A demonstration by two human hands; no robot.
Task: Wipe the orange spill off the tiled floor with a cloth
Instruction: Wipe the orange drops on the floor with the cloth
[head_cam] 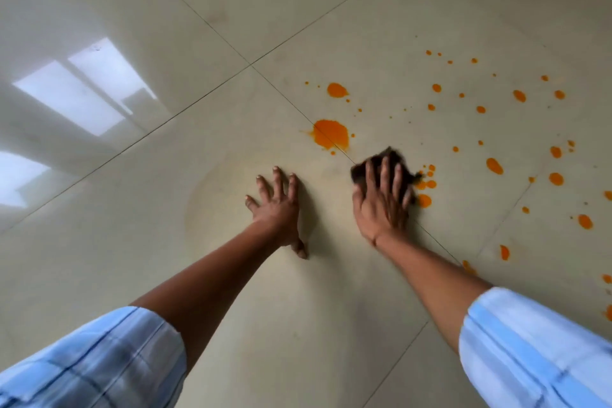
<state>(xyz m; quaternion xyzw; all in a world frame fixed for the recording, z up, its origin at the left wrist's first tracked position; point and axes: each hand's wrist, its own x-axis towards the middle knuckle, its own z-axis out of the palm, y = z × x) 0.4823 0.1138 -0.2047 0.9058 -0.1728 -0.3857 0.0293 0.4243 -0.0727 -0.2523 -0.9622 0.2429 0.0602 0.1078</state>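
Orange spill (331, 133) lies scattered across the glossy tiled floor (132, 175), its largest blot sitting right on a grout line, with a smaller blot beyond it and many drops strewn off to the right. The person leans over it on both arms, pale blue sleeves (99, 361) pushed up past the forearms.

The right hand (381, 205) presses flat on a dark cloth (387, 157), fingers (384, 172) spread fairly wide over the top of it rather than curled around it; the bunched cloth shows past the fingertips and at both sides of the hand. It sits just near side of the big blot, not quite touching it, and its right edge meets a cluster of small drops.

The left hand (276, 209) lies bare on the floor just beside the right, palm down, fingers splayed wide, holding nothing. Around and to the left of it the tile shows a faint yellowish, curved smear. Bright window reflections (79, 96) shine on the tiles at far left.
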